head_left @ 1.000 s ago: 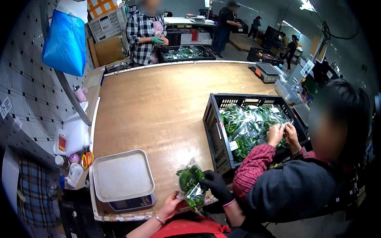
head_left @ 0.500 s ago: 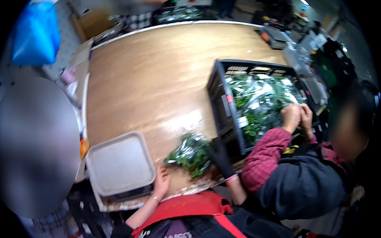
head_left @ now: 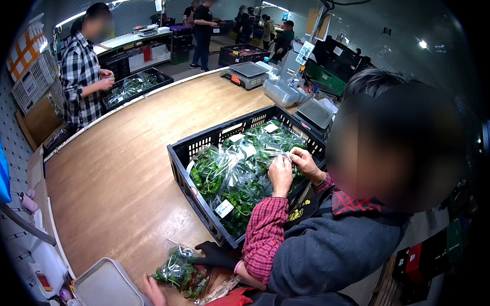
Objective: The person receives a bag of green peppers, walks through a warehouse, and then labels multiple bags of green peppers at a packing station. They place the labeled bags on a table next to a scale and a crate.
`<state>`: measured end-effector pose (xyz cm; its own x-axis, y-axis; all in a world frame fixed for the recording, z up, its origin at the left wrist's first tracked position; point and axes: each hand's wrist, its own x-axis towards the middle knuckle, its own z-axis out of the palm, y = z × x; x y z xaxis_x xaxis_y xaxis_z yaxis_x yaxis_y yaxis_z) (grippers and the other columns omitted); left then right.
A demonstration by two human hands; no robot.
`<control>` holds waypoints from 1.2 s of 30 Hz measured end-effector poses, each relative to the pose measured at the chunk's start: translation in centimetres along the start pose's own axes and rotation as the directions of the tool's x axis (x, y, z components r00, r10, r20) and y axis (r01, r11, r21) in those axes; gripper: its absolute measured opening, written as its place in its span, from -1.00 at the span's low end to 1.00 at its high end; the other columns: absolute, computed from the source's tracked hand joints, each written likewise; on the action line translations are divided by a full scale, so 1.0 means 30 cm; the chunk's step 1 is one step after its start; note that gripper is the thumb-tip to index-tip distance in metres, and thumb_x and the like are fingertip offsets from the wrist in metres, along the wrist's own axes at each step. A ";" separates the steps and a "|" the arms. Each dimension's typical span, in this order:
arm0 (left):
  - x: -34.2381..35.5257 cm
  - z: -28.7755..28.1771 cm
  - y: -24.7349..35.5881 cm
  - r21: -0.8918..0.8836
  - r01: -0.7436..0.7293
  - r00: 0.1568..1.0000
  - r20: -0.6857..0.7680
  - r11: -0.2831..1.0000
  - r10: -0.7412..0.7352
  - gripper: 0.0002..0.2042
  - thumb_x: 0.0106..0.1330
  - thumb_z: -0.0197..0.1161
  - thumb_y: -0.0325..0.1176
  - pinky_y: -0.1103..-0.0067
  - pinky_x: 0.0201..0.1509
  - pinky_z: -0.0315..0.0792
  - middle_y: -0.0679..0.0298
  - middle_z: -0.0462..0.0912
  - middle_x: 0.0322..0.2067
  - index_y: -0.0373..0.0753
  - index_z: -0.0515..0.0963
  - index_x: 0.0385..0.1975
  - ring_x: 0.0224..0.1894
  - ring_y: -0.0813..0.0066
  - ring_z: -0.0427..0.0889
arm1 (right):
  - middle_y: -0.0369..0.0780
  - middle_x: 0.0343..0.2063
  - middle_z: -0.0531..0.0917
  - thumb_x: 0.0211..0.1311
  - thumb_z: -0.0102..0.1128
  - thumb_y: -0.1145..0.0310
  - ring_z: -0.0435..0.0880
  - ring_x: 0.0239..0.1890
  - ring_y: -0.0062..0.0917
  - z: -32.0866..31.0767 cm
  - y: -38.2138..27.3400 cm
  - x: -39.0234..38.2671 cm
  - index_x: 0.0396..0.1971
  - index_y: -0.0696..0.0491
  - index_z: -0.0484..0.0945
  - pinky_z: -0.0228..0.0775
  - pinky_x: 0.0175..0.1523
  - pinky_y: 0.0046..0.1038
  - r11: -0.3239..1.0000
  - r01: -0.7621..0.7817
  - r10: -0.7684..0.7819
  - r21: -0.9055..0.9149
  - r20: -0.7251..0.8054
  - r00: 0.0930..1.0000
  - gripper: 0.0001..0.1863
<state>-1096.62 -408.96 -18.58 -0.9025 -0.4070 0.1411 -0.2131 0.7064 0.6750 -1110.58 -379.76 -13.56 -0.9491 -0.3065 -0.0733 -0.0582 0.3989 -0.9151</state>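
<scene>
A clear plastic bag of what look like small green peppers point(head_left: 180, 269) lies on the table near its front edge. My right hand point(head_left: 217, 256), in a black glove, grips the bag's right side. My bare left hand point(head_left: 155, 294) is at the bag's lower left, its fingers stretched out and nothing held. Left of it sits the pale tray of a weighing scale point(head_left: 108, 288). A black crate point(head_left: 200, 205) full of similar bags stands just beyond my right hand. A co-worker's two hands point(head_left: 290, 168) pinch the top of one bag over the crate.
The co-worker in a red checked shirt point(head_left: 267, 221) stands close on my right, over my right forearm. Two more scales point(head_left: 245, 75) and clear plastic tubs point(head_left: 285, 92) stand at the table's far right. Across the table another person point(head_left: 77, 77) works at a crate point(head_left: 134, 90).
My view has swung up and to the right, showing more of the room. The bag stays between my hands, and the co-worker still handles a bag over the crate.
</scene>
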 end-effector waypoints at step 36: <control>0.185 -0.124 0.411 -0.344 0.066 0.985 0.170 0.937 -0.007 -0.82 0.14 0.15 -0.45 0.50 -0.33 0.45 0.13 0.54 -0.45 -0.34 0.59 -0.29 -0.44 0.34 0.58 | -0.30 -0.38 0.63 0.23 0.13 0.27 0.52 -0.28 -0.68 0.050 -0.078 -0.012 -0.21 0.21 0.59 0.34 -0.14 -0.58 0.869 -0.293 0.263 0.399 0.130 0.956 -0.70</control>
<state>-1102.86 -404.66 -6.76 -0.9515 -0.3074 0.0109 -0.1305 0.4354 0.8907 -1109.63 -381.89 -11.98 -0.8825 -0.3005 -0.3619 0.3511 0.0913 -0.9319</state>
